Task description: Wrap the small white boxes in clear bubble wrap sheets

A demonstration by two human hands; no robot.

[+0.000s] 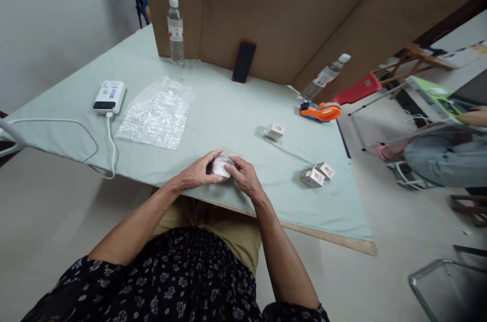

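Near the table's front edge, a small bundle in bubble wrap [221,166] sits between my two hands. My left hand [200,171] curls around its left side, thumb in front. From the right, my right hand [244,176] presses its thumb and fingers against the wrap. What lies inside the bundle cannot be made out. To the right stands a small white box [274,132], and two more small boxes [312,177] sit together farther right. A flat sheet of bubble wrap [155,115] is spread out on the left.
An orange and blue tape dispenser [320,111] is at the right edge, beside a tilted water bottle [325,77]. Another bottle [176,33] and a phone [244,62] stand against the cardboard screen [266,7]. A power bank [109,97] with a white cable lies left. A seated person [441,159] is at right.
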